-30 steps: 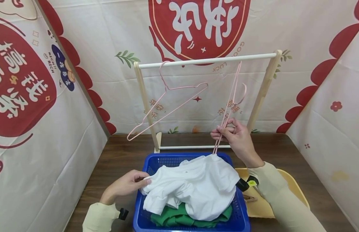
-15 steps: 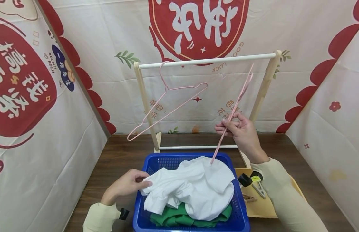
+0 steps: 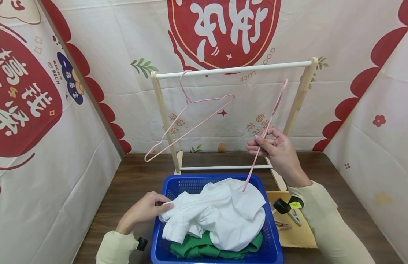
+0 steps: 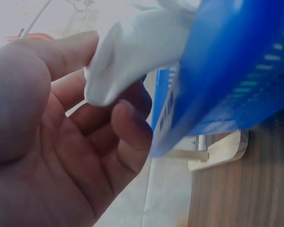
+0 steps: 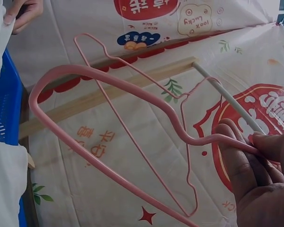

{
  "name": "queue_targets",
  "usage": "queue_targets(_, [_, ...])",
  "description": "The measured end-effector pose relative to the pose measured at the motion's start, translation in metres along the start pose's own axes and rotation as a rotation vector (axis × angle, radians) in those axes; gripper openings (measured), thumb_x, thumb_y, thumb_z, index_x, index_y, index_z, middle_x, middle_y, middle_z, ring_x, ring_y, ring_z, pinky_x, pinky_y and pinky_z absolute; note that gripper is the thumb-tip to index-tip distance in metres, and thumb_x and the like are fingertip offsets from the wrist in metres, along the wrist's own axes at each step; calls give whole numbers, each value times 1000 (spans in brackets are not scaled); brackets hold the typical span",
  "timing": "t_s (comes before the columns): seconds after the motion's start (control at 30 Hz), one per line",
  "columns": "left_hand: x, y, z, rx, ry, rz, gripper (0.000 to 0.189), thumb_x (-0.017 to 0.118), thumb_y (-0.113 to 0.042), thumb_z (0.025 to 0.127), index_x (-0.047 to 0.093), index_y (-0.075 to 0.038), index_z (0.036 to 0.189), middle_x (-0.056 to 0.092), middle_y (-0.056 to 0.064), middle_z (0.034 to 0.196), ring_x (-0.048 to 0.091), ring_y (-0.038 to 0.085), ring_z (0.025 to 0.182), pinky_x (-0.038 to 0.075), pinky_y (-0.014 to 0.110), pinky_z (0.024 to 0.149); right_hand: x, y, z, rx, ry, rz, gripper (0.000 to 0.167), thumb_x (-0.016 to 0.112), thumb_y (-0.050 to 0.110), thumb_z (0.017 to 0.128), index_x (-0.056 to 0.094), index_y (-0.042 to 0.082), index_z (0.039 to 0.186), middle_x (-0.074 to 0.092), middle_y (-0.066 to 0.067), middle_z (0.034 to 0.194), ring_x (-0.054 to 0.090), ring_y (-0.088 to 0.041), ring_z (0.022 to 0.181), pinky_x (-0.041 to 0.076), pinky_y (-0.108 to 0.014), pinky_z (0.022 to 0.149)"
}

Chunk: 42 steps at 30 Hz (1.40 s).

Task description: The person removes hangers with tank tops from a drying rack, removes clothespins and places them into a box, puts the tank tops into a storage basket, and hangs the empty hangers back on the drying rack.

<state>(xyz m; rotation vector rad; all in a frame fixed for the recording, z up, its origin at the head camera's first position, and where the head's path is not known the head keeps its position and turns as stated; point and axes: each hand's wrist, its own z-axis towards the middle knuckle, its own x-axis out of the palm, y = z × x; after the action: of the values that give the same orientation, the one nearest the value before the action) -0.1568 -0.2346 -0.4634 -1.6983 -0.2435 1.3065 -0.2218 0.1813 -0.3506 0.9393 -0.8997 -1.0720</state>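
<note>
A white shirt (image 3: pixel 217 209) lies bunched in a blue basket (image 3: pixel 158 234), on top of green cloth (image 3: pixel 204 246). At the basket's left side, my left hand (image 3: pixel 141 212) pinches the shirt's edge between thumb and fingers; the left wrist view shows this white fold (image 4: pixel 118 61) close up. My right hand (image 3: pixel 281 156) holds a pink hanger (image 3: pixel 274 110) between thumb and fingers, seen nearly edge-on in the head view. Its lower end reaches the shirt; I cannot tell whether it is inside the cloth. The right wrist view shows the hanger's sloping shoulder (image 5: pixel 132 88).
Behind the basket stands a wooden rack with a white rail (image 3: pixel 233 69). Another pink hanger (image 3: pixel 204 100) hangs at its left end. A yellow tray (image 3: pixel 297 238) with clips (image 3: pixel 294 217) lies right of the basket, partly under my right forearm. Patterned cloth walls enclose the table.
The hanger in my right hand has turned edge-on and its top has swung right, its lower end shifting onto the shirt. My right hand has moved slightly right; the left stays at the shirt.
</note>
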Motion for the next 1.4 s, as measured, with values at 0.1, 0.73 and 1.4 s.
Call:
queue_targets(0.1, [5,-3,2,28,34,15,15,66,-23,97,78,-15,96,71,-7,81,59,2,68,52,22,62,0,0,-1,13,3,-4,15,61,9,97,51,0,104,76,-8,93,75,-20,82,56,-33,73])
queue_targets(0.73, [3,-4,3,-70,-38,108,18,68,-28,95,76,-13,102,70,-6,85,61,7,71,52,22,64,-2,2,-5,49,41,10,14,60,8,98,50,0,103,76,-9,90,75,-20,81,56,-33,73])
queue_targets(1.4, [-4,8,8,-192,-242,67,20,67,-23,96,74,-8,106,71,-1,93,62,12,79,53,23,69,-9,14,-9,125,48,-40,20,62,15,98,51,2,108,76,-7,91,75,-19,82,56,-33,75])
